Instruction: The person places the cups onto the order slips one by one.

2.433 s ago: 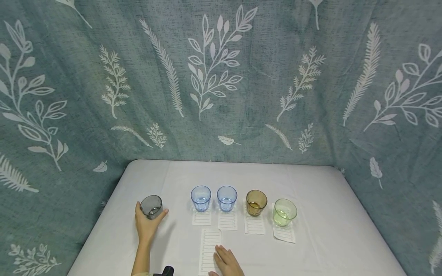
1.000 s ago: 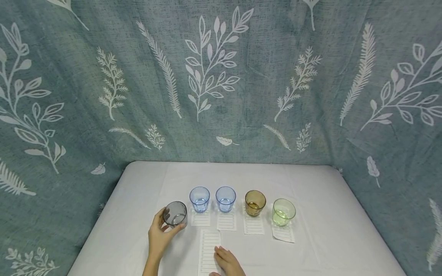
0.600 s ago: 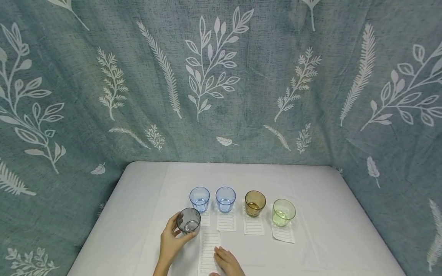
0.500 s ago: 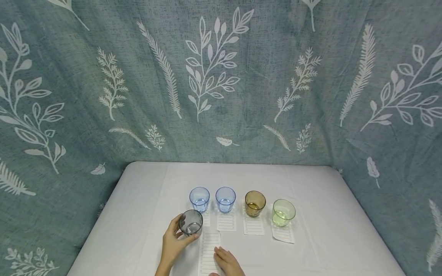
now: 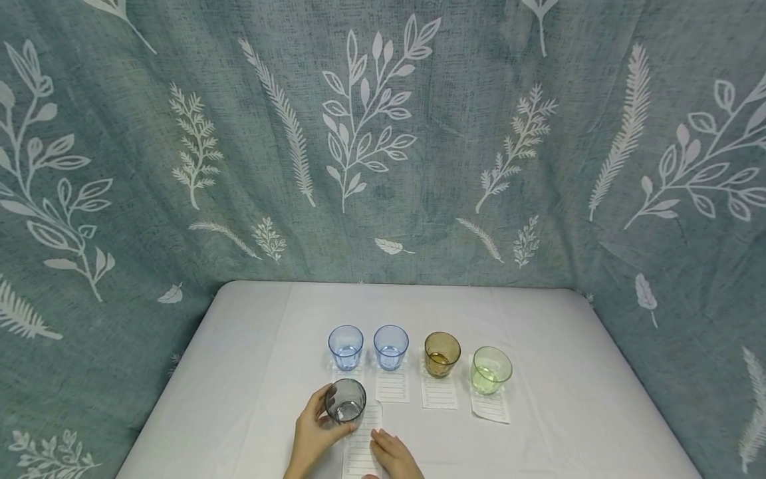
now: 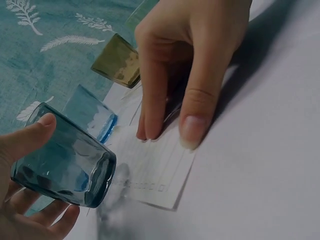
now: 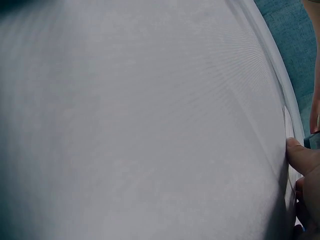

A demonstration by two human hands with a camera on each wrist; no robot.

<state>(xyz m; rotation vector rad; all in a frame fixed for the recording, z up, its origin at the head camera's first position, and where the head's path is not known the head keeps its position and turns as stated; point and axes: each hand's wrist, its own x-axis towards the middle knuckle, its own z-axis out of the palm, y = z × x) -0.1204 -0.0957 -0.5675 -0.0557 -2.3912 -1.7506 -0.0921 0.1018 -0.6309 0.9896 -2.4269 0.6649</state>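
Note:
My left hand point(image 5: 316, 431) grips a smoky grey drinking glass point(image 5: 345, 406), fingers on its far left side and thumb on its near side. The glass overlaps the top of a long lined paper strip point(image 5: 361, 456) in the head view. In the left wrist view the same glass point(image 6: 75, 150) is tilted, above the table, its base toward the strip. My right hand point(image 5: 397, 458) rests on the strip's right edge with fingers extended. Close up, the right hand's point(image 6: 195, 55) fingertips and thumb point down at the paper. In the right wrist view only part of the right hand point(image 7: 305, 162) shows.
Behind stands a row of glasses: two blue ones point(image 5: 346, 349) point(image 5: 391, 349), an amber one point(image 5: 442, 356) and a green one point(image 5: 491, 371). Short lined paper slips point(image 5: 439, 397) lie under or before them. A white cloth point(image 5: 568, 399) covers the table; a patterned teal curtain point(image 5: 449, 166) hangs beyond.
My left hand has carried the grey glass from the table's left side rightward and nearer to me, over the long strip's top. The right hand has stayed on the strip.

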